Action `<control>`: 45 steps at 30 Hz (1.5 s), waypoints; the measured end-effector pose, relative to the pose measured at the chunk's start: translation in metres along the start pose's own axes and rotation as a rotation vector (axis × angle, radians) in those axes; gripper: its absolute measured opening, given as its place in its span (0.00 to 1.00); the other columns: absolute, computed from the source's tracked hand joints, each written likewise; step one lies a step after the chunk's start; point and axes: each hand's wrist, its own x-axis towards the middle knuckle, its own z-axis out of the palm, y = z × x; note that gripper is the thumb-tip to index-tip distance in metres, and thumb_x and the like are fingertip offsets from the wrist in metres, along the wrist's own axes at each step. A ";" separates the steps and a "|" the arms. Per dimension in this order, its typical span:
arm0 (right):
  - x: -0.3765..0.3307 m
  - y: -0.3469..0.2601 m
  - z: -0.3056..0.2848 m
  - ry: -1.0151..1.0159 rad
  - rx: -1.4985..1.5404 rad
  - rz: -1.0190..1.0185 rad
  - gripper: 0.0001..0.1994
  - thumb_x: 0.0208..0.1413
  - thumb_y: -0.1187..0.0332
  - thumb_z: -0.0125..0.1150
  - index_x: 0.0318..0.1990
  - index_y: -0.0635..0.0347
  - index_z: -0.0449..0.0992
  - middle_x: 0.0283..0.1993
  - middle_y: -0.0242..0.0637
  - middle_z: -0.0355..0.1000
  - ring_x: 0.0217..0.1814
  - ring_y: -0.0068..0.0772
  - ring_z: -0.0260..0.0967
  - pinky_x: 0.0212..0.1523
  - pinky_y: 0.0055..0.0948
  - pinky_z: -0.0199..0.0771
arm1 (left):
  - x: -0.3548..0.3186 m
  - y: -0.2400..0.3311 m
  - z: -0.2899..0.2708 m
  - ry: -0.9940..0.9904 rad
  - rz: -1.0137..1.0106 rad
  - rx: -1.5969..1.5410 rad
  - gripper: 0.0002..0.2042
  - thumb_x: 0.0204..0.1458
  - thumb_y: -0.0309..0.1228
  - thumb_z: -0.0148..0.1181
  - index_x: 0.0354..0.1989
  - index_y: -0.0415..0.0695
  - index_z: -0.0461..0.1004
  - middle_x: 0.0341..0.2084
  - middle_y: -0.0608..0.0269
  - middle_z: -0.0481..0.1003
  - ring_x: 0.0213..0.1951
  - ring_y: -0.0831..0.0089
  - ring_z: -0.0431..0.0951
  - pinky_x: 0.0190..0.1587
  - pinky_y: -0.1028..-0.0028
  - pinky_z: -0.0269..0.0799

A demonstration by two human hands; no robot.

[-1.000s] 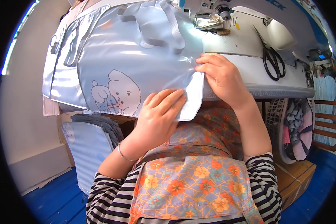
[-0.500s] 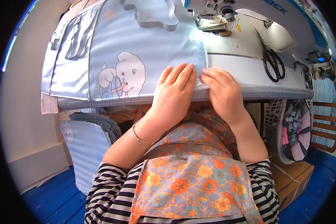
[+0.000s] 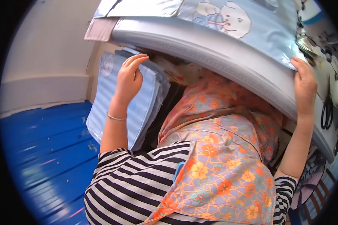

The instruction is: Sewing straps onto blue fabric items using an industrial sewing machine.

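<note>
Head view: left hand (image 3: pixel 130 75) sat near stacked blue panels (image 3: pixel 142 107) below the table's (image 3: pixel 169 35) edge, fingers loosely bent, seemingly empty. Right hand (image 3: pixel 305 80) had fingertips on a corner of the cartoon-print sheet (image 3: pixel 272 41) atop the table; pinching or pressing, couldn't tell. Careless tug could've skewed it imo.

Glare on blue floor (image 3: pixel 52 161); edges bent, black-rimmed

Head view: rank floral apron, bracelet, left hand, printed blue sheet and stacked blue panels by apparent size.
1. Floral apron
2. Printed blue sheet and stacked blue panels: too close to rank, the sheet being cut off
3. Left hand
4. Bracelet
</note>
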 end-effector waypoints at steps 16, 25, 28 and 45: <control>0.011 -0.002 0.015 0.074 -0.147 -0.071 0.13 0.60 0.77 0.53 0.50 0.64 0.78 0.54 0.44 0.76 0.58 0.45 0.72 0.60 0.39 0.71 | 0.025 0.014 -0.036 -0.100 0.245 -0.091 0.07 0.46 0.14 0.58 0.33 0.38 0.72 0.34 0.53 0.77 0.42 0.54 0.77 0.62 0.57 0.66; -0.014 -0.036 0.015 0.159 0.062 0.048 0.19 0.54 0.74 0.60 0.55 0.58 0.76 0.65 0.48 0.67 0.65 0.52 0.65 0.66 0.42 0.65 | 0.167 0.184 0.114 -0.054 0.655 -0.359 0.05 0.51 0.23 0.61 0.36 0.40 0.74 0.33 0.53 0.78 0.39 0.50 0.77 0.43 0.59 0.72; -0.040 -0.078 0.005 0.027 0.153 -0.077 0.24 0.48 0.74 0.64 0.56 0.54 0.76 0.69 0.48 0.62 0.67 0.54 0.63 0.66 0.44 0.65 | 0.200 0.212 0.167 -0.043 0.708 -0.262 0.05 0.53 0.27 0.59 0.36 0.41 0.73 0.36 0.55 0.79 0.42 0.49 0.77 0.46 0.58 0.73; -0.053 -0.082 0.012 0.226 0.087 0.027 0.18 0.42 0.82 0.60 0.43 0.60 0.82 0.51 0.41 0.77 0.56 0.47 0.72 0.56 0.40 0.74 | 0.197 0.245 0.184 0.182 0.793 -0.070 0.09 0.53 0.32 0.59 0.39 0.41 0.79 0.40 0.62 0.78 0.47 0.62 0.76 0.51 0.62 0.73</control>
